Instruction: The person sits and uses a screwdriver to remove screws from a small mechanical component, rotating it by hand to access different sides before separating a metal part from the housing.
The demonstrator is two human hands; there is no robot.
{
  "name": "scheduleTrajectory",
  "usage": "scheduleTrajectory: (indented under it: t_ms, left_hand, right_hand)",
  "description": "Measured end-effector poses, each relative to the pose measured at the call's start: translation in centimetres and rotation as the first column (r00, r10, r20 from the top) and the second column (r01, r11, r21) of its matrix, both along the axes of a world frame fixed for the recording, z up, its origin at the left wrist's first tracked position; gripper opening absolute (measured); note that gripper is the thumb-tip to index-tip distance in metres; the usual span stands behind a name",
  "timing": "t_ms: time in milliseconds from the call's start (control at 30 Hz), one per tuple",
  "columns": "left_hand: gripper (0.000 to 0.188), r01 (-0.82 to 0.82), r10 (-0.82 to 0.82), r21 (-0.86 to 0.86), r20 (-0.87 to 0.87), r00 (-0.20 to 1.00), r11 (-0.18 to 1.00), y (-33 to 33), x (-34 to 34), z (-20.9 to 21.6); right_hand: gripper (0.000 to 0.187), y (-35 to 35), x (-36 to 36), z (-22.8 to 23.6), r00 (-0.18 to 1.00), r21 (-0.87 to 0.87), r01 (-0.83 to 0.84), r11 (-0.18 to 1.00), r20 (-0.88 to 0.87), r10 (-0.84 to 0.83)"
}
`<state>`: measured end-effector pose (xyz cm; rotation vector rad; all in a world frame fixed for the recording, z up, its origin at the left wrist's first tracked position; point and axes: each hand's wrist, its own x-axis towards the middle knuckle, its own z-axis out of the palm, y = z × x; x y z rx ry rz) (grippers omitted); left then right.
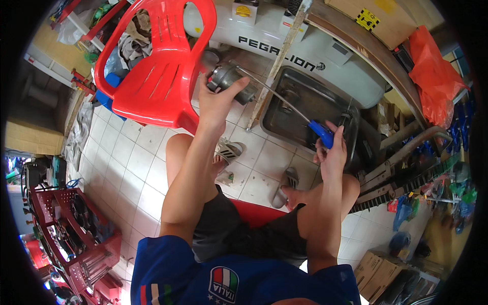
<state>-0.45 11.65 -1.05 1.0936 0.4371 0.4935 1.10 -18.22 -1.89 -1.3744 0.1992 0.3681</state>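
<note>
My left hand (216, 101) is wrapped round a dark grey metal cylinder (233, 83) that looks like a motor body, held tilted above the floor by the red chair. In my right hand (333, 150) is a long screwdriver (320, 132), gripped by its blue handle. Its thin shaft slants up and left, and its tip end reaches the upper side of the metal cylinder. Whether the tip touches it I cannot tell. Beneath the shaft sits a black tray (268, 118), with a round metal part (291, 100) inside.
A red plastic chair (147, 99) stands to the left, close to my left hand. Behind lies a white tank (356, 73), with a worn upright post (281, 53) before it. A dark red tool cart (99, 254) is at lower left, and metal bars (391, 170) lean at right.
</note>
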Motion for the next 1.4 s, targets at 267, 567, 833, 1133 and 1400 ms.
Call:
scheduleTrajectory:
  t_ms: [267,567,833,1133,1400]
  left_hand:
    - [0.093,-0.022,0.021,-0.025,-0.031,0.999,0.999,0.9,0.2,-0.7]
    - [0.090,-0.002,0.001,-0.013,-0.045,0.999,1.000,0.5,0.3,-0.4]
    - [0.093,-0.010,0.013,0.144,-0.019,1.000,0.990,0.3,0.4,-1.6]
    - [0.094,0.043,-0.048,-0.050,-0.096,0.994,0.998,0.8,0.3,-0.9]
    - [0.089,0.039,-0.044,-0.086,-0.052,0.998,0.996,1.1,0.7,-1.0]
  right_hand:
    - [0.055,0.9,-0.8,-0.2,0.937,0.151,-0.041,0.988,0.350,-0.014]
    - [0.048,1.3,-0.1,-1.8,0.966,0.253,0.139,0.958,0.179,-0.187]
    - [0.062,0.5,0.2,-1.6,0.973,-0.069,0.173,0.982,0.169,-0.159]
    - [0.054,2.2,-0.8,0.3,0.874,0.296,0.162,0.941,0.400,-0.276]
    - [0.051,1.2,-0.9,-0.9,0.973,0.170,0.015,0.985,0.224,-0.053]
